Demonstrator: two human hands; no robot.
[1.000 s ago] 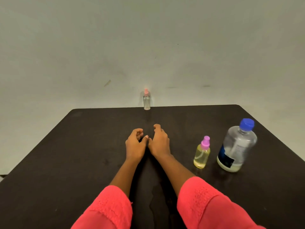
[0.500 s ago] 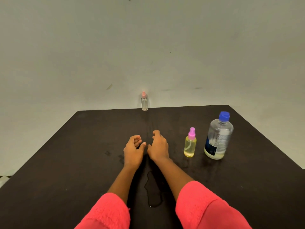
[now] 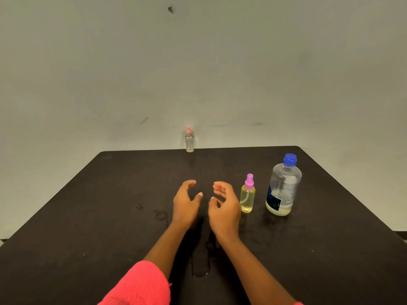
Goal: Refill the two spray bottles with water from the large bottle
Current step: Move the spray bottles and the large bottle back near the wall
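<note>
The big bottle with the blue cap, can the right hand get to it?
Probably yes. The right hand holds nothing and the big bottle stands on that side, but the yellow spray bottle stands between them, so it must go round.

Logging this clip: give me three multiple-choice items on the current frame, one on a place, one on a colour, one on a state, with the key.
1. Where does the clear spray bottle stand? A) at the table's far edge B) at its near edge C) at its left edge
2. What colour is the large bottle's cap? A) red B) blue C) white
3. What do the left hand and right hand hold? A) a lid B) a cloth C) nothing

Key: 1 A, it stands at the back, away from the hands; 2 B, the cap is blue; 3 C, both are empty, fingers loosely curled.
</note>
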